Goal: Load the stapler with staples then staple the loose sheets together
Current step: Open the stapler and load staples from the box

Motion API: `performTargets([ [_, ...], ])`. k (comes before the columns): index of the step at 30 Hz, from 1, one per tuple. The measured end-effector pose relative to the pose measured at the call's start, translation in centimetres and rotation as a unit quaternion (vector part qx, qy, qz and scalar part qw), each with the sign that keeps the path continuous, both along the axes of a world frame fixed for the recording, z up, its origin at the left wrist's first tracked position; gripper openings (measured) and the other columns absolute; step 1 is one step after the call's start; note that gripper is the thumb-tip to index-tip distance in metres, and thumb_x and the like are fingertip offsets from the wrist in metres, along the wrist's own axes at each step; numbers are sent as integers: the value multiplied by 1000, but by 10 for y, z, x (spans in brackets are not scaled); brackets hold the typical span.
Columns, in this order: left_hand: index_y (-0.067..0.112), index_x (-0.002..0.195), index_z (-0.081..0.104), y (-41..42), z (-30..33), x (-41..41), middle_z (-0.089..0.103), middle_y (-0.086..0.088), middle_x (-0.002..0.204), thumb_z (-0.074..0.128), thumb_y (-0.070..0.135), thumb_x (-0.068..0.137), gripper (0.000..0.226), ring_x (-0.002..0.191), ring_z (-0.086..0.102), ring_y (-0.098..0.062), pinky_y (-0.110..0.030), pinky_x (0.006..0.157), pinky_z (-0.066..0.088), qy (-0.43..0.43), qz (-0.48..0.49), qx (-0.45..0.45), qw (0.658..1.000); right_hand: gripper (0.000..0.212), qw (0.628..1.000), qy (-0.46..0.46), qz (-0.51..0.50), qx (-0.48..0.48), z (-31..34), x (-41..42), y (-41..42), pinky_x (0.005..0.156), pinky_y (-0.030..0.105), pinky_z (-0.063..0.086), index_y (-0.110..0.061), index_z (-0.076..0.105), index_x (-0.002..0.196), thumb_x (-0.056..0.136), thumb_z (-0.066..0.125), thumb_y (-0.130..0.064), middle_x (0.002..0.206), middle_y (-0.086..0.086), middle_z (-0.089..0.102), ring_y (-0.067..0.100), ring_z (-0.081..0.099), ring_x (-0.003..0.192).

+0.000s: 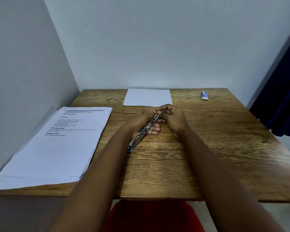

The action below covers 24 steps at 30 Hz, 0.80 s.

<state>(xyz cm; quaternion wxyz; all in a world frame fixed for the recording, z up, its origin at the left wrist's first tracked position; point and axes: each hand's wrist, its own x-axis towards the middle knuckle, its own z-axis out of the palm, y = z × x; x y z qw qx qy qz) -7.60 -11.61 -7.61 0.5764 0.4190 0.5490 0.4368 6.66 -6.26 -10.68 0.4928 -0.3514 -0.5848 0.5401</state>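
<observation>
Office corner: wooden desk (208, 148), printed papers (57, 148)

Shiny, probably metal stapler (143, 131); grained wood table (208, 139).

The counter (208, 148) is brown wood with darker wavy grain. The stapler (141, 133) is shiny silver metal with a blue end. The stack of sheets (57, 148) at the left edge is white with black printed lines on top; the blank sheet (147, 97) at the far edge is plain white. The small staple box (204, 95) near the far right corner is blue and white.
</observation>
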Motion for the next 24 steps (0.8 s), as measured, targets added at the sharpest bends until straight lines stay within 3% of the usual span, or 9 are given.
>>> performTargets([
  [8, 9, 95, 57, -1, -12, 1, 74, -19, 83, 53, 16, 102, 11, 62, 70, -24, -34, 60, 61, -8, 27, 62, 998, 10, 1000, -6, -11, -4, 0, 0, 0, 65, 23, 57, 5, 67, 98, 89, 63, 5, 90, 10, 73, 15, 70, 80],
  [16, -4, 103, 63, -1, -16, -1, 73, -27, 94, 50, 18, 95, 27, 66, 68, -28, -36, 67, 58, -6, 17, 71, 997, 9, 1000, -18, -18, 0, -4, 0, 3, 68, 26, 56, -1, 67, 95, 90, 61, 4, 98, 19, 73, 19, 70, 85],
  [20, -4, 102, 69, -2, -16, -1, 71, -24, 89, 43, 20, 92, 37, 66, 66, -24, -33, 64, 55, -6, -3, 64, 998, 9, 1000, -20, -14, 3, -1, -1, 1, 67, 24, 56, -2, 68, 93, 90, 61, 4, 92, 12, 74, 14, 72, 83],
  [24, -10, 104, 69, 0, -19, -4, 71, -28, 92, 56, 19, 98, 33, 64, 69, -21, -29, 60, 57, 15, -21, 77, 997, 12, 1000, -20, -12, 1, 1, -1, -1, 68, 24, 56, -7, 68, 89, 89, 62, 3, 91, 10, 74, 17, 71, 85],
])
